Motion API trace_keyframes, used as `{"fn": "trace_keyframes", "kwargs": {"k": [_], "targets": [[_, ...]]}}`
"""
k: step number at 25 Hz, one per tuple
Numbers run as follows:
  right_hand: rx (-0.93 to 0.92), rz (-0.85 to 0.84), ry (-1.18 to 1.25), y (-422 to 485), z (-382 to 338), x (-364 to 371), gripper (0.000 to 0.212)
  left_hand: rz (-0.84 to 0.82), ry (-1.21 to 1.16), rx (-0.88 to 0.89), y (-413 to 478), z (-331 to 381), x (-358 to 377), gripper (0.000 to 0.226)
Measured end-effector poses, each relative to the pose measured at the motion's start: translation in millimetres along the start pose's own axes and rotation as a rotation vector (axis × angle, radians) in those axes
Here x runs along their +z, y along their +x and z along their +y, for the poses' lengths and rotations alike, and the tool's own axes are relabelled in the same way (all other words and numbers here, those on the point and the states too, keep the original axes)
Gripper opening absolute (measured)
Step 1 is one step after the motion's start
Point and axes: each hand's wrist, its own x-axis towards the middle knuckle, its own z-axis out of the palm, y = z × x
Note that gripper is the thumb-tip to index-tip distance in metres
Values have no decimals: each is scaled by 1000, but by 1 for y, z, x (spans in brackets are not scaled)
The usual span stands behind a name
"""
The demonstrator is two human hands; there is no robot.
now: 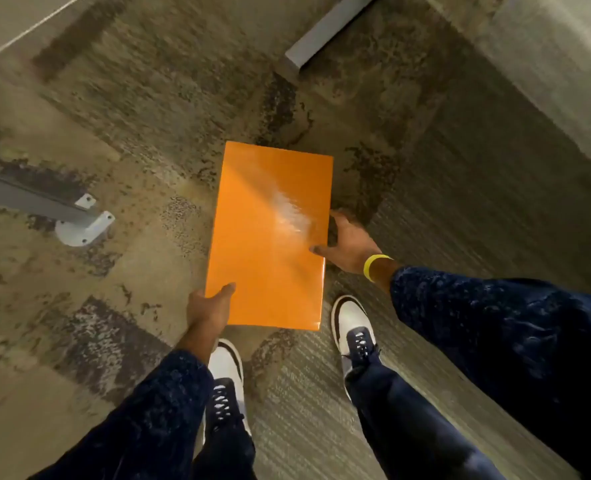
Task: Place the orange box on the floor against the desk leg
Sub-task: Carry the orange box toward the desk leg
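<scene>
A glossy orange box (269, 233) is held flat above the patterned carpet, its long side pointing away from me. My left hand (211, 306) grips its near left corner, thumb on top. My right hand (347, 244), with a yellow wristband, holds the right long edge, thumb on the lid and fingers underneath. A grey desk leg (37, 195) with a white round foot plate (82, 226) comes in from the left, well apart from the box. Another grey desk leg (325, 27) lies at the top, beyond the box.
My two white and navy shoes (226, 382) (354, 327) stand on the carpet just below the box. A grey desk surface or panel (560, 84) runs along the upper right. A pale surface edge (17, 26) sits at the top left.
</scene>
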Motion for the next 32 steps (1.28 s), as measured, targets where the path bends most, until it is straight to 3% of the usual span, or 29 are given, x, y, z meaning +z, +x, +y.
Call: {"fn": "trace_keyframes", "kwargs": {"k": [3, 5, 12, 16, 19, 23, 26, 29, 32], "targets": [[-25, 1, 45, 29, 3, 5, 99, 57, -147, -144, 11, -18, 9, 97], [-37, -6, 38, 50, 2, 8, 103, 78, -241, -127, 21, -27, 14, 101], [-83, 49, -9, 107, -5, 2, 110, 201, -157, 29, 33, -23, 21, 65], [-102, 73, -127, 127, -6, -19, 108, 260, -44, 131, 50, -1, 15, 60], [-95, 83, -197, 136, -4, -35, 107, 321, 14, 184, 65, 22, 11, 72], [-97, 70, -168, 156, -4, -51, 107, 472, -95, 9, 82, 44, 10, 102], [-84, 58, -134, 172, -10, -58, 109, 375, -195, -97, 81, 36, 19, 84], [-82, 22, -126, 187, -16, -63, 109, 106, -578, -286, 61, 20, 40, 72], [-83, -17, -102, 204, -24, -64, 107, 52, -735, -279, 52, 14, 50, 61]]}}
